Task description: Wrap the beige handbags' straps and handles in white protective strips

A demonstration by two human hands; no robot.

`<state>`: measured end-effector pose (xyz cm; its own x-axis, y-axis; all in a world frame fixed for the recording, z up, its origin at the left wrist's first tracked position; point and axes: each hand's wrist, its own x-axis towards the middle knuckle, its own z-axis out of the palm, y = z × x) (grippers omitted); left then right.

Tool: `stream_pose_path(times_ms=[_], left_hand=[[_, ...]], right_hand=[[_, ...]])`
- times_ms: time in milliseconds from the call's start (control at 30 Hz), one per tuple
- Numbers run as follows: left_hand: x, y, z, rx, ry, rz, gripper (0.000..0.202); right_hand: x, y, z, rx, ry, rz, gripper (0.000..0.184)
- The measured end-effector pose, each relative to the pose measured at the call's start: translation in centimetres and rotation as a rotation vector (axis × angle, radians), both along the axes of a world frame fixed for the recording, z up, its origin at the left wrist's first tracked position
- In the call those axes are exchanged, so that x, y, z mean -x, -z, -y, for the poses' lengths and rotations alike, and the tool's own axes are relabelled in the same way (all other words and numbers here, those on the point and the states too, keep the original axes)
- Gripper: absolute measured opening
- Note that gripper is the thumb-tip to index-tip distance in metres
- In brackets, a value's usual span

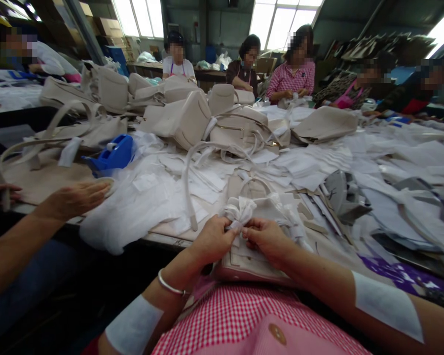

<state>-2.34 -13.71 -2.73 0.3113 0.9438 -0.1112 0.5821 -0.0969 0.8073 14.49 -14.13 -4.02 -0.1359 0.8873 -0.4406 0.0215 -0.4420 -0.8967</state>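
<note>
My left hand (213, 240) and my right hand (267, 239) meet at the table's near edge, both pinching a bunch of white wrapping paper (240, 213). The paper is wound round the handle of a beige handbag (249, 259) that lies flat against my lap. Fingers of both hands are closed on the paper. A silver bangle (170, 286) circles my left wrist, and white patches sit on both forearms.
A co-worker's arm and hand (72, 199) rest on the table at left beside white tissue. A blue tape dispenser (113, 154) stands behind it. Several beige handbags (187, 118) pile mid-table. White paper sheets (318, 158) cover the right side. Several people sit along the far edge.
</note>
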Motion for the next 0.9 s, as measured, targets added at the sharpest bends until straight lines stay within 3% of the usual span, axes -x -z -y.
stream_pose_path(times_ms=[133, 267, 367, 433, 533, 667, 800, 900], left_hand=[[1.0, 0.7, -0.4, 0.263, 0.003, 0.289, 0.032], [1.4, 2.0, -0.5, 0.448, 0.035, 0.627, 0.038], [0.9, 2.5, -0.3, 0.507, 0.054, 0.826, 0.044], [0.4, 2.4, -0.1, 0.476, 0.062, 0.83, 0.047], [-0.5, 2.1, 0.2, 0.415, 0.042, 0.688, 0.057], [-1.4, 1.3, 0.4, 0.286, -0.099, 0.265, 0.053], [-2.1, 0.8, 0.9, -0.144, -0.227, -0.177, 0.039], [-2.7, 0.3, 1.3, -0.43, -0.254, -0.371, 0.025]], right_hand=[[0.0, 0.2, -0.4, -0.146, -0.023, 0.109, 0.022], [-0.2, -0.2, -0.8, -0.155, -0.104, 0.221, 0.025], [-0.3, -0.5, -0.9, -0.189, -0.133, 0.215, 0.026], [-0.3, -0.4, -1.0, -0.243, -0.095, 0.136, 0.023], [-0.4, -0.5, -0.9, -0.33, -0.073, 0.099, 0.015], [-2.5, -1.5, 0.2, -0.573, -0.182, 0.352, 0.017], [-7.6, -2.1, 0.5, -0.884, -0.022, 0.703, 0.019], [-11.5, -1.0, 0.0, -0.801, 0.089, 0.887, 0.029]])
